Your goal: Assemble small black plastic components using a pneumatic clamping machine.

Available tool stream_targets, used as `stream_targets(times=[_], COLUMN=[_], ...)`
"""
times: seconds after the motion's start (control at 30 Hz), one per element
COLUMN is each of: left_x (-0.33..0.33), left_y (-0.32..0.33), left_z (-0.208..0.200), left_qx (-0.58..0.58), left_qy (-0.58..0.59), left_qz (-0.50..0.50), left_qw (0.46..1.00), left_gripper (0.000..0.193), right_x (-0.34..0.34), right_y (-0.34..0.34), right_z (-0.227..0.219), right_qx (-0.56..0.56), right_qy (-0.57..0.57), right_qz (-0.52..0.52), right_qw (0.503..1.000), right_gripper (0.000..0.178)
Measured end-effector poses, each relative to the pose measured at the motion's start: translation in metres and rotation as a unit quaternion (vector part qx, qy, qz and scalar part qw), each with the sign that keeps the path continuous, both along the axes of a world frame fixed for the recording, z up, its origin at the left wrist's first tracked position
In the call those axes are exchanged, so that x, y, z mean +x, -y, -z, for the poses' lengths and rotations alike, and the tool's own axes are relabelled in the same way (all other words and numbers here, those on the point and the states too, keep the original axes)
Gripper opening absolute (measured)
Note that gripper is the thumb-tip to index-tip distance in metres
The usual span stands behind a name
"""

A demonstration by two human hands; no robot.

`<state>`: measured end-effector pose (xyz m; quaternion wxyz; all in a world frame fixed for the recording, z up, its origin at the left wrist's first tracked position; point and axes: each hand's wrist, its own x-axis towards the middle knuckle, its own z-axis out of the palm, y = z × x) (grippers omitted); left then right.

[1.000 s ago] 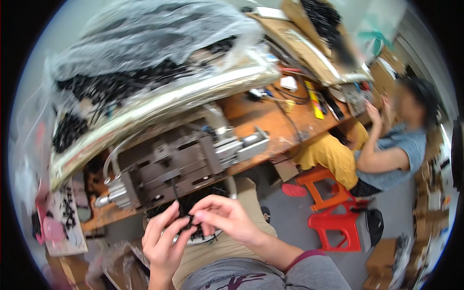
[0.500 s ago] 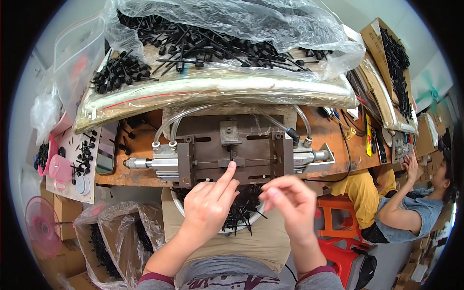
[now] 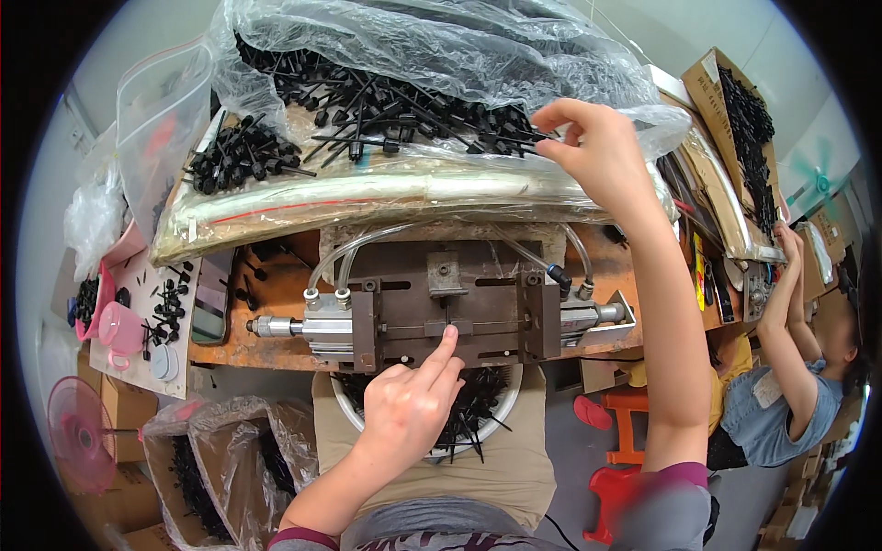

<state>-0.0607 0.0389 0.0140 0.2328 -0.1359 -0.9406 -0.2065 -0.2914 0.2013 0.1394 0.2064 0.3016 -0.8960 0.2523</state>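
My left hand (image 3: 412, 404) rests over the front of a dark metal fixture (image 3: 404, 266). Its index finger is stretched out and its tip presses on a small block (image 3: 452, 328) at the fixture's middle; the other fingers are loosely bent. A dark thin pin shows just beyond the fingertip. My right hand (image 3: 593, 147) is raised at the right end of a heap of black stemmed plastic parts (image 3: 367, 106), thumb and index finger apart, with nothing visible between them. Below the fixture, a white bowl (image 3: 505, 427) on my lap holds many similar black parts.
Clear plastic sheeting (image 3: 441, 41) covers the heap's back. Air cylinders (image 3: 328, 332) and clear hoses (image 3: 354, 246) flank the fixture. A pink cup (image 3: 119, 326) stands left. Plastic-lined boxes (image 3: 230, 459) are at lower left. A co-worker (image 3: 781, 395) sits at right, arms raised.
My right hand has gone from beside the fixture, above the bowl, up and away to the heap. My left index finger stays on the block. The co-worker's arms have risen.
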Motion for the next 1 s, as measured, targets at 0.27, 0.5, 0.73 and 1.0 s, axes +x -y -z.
stream_targets(times=[0.27,0.5,0.73,1.0], left_x=[0.001,0.001,0.036,0.069], left_y=[0.002,0.0,-0.006,-0.018], left_z=[0.0,0.0,0.003,0.03], left_qx=[0.002,0.035,0.148,0.109], left_qy=[-0.007,-0.002,0.094,0.198], left_qz=[-0.007,0.008,0.064,0.129], left_qw=[1.0,0.999,0.982,0.965], left_gripper=[0.025,0.027,0.022,0.025], right_x=[-0.028,-0.036,-0.017,-0.02], right_y=[0.021,0.025,0.024,0.009], right_z=[-0.006,0.002,0.006,0.01], right_qx=[0.194,0.258,0.215,0.238], right_qy=[0.067,0.066,-0.003,-0.078], right_qz=[0.01,0.066,0.077,0.066], right_qw=[0.979,0.962,0.974,0.966], right_gripper=[0.038,0.023,0.018,0.012])
